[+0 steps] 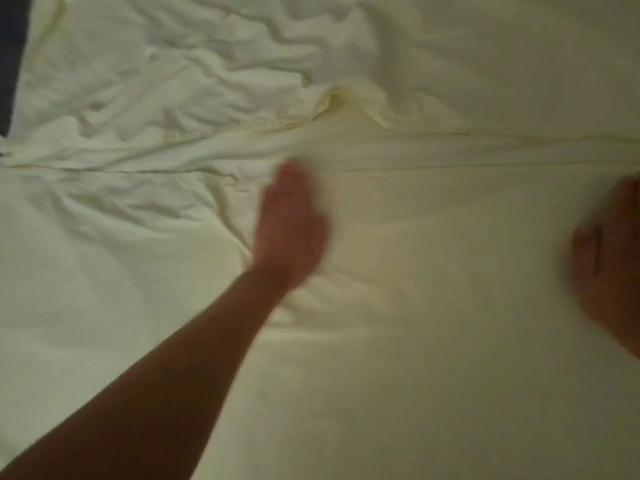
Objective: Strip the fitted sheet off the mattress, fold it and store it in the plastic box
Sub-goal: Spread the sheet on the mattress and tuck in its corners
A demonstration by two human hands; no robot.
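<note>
Cloth fills nearly the whole view: the pale cream fitted sheet (pixel 433 341) lies spread over a flat surface. From 3 to 6 o'clock it is smooth; toward 10 to 12 o'clock it is heaped in loose wrinkles.

A long folded edge (pixel 450 166) crosses the view from 9 o'clock to 3 o'clock, just above the middle. A yellowish gathered hem (pixel 332 98) bunches up near 12 o'clock of centre.

The left hand (pixel 292 226) lies palm-down on the sheet at the centre, just below that edge. Its fingers are straight and together, pointing to 12 o'clock. It grips nothing and is blurred. Small creases fan out from its wrist toward 4 o'clock.

The right hand (pixel 609 258) rests on the sheet at 3 o'clock and is cut by the frame. The part that shows looks flat, with fingers extended and no cloth pinched, though blur softens it.

Between the two hands lies a wide, smooth stretch of sheet.

A dark strip (pixel 12 64) shows past the sheet's border at 10 o'clock.
</note>
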